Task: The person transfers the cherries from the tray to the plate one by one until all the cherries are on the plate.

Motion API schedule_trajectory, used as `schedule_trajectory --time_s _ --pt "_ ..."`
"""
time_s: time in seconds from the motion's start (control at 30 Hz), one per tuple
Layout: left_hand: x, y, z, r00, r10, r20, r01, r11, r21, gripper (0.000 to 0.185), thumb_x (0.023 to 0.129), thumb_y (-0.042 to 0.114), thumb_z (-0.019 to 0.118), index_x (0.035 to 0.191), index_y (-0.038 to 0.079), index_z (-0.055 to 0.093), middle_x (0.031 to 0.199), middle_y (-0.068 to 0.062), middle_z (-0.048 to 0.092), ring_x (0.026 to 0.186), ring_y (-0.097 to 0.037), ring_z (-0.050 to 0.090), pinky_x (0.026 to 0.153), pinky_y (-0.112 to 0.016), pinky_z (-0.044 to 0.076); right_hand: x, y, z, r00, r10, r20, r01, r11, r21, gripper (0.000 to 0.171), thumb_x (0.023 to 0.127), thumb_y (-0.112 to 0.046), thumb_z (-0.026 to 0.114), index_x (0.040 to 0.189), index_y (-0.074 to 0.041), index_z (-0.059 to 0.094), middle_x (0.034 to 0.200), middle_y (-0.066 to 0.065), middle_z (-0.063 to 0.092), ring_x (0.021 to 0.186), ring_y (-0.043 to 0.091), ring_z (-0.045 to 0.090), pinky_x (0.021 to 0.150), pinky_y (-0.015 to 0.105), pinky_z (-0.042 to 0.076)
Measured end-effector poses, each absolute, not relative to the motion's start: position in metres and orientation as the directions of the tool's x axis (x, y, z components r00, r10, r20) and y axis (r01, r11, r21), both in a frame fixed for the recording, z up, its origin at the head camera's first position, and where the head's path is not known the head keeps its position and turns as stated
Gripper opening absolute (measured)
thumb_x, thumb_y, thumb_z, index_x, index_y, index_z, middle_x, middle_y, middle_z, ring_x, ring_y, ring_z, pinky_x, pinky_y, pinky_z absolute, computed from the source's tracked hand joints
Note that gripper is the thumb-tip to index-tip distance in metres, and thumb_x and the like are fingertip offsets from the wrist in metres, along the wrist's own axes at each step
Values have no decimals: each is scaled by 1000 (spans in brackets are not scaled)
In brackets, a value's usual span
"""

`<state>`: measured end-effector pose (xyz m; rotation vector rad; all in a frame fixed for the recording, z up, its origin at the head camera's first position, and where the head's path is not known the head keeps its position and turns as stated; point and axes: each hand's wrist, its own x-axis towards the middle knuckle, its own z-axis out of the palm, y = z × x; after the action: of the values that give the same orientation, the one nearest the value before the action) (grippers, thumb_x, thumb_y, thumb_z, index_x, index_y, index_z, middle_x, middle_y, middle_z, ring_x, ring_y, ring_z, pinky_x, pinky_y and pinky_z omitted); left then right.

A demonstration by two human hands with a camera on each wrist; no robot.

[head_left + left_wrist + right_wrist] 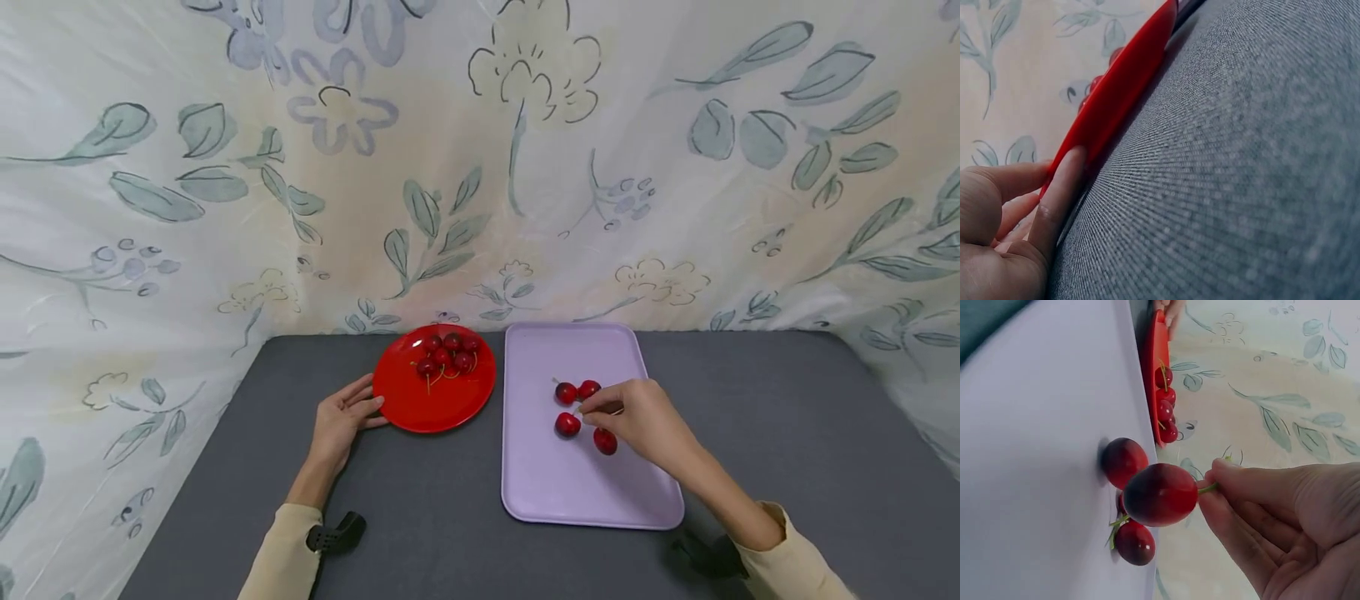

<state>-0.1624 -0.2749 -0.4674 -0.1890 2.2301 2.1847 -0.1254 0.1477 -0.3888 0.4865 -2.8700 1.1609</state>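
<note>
Right hand (1285,525) fingers pinch a cherry (1160,494) by its stem, fruit just beyond the fingertips over the lilac tray (540,475).

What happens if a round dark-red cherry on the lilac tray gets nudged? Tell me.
The round dark-red cherry would probably roll across the smooth, flat lilac plastic tray. Its thin stem might slow it. The right hand dangles another by the stem alone, suggesting it is light.

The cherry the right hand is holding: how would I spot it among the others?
Find the lilac tray right of the red plate. Four cherries are on or over it. The held cherry is the one whose stem the right hand pinches.
</note>
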Motion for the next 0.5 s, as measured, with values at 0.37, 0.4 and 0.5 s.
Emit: schedule_trajectory --time_s 0.37,0.4,0.5 --pt "-162 -274 -470 -993 -76 -87 -89 17 996 52 96 8 64 145 4 46 137 -22 53 94 -13 70 78 -34 60 -152 131 -392 -989 -135 56 -122 550 -826 13 83 -14 80 93 -7 80 86 6 75 77 17 69 61 25 55" --pt "-162 -274 -470 -993 -79 -90 -91 17 996 52 95 9 64 145 4 46 137 -22 54 94 -14 70 78 -34 60 -155 128 -392 -993 -110 33 -86 522 -849 14 83 -16 80 95 -8 80 87 6 75 77 17 68 61 27 56" --pt "-163 -274 -470 -991 -94 -94 -96 18 995 52 95 8 64 144 4 47 136 -21 54 94 -14 70 77 -34 60 -162 121 -395 -997 -69 -25 -7 429 -903 20 85 -20 79 100 -7 79 89 6 75 78 19 68 63 31 58"
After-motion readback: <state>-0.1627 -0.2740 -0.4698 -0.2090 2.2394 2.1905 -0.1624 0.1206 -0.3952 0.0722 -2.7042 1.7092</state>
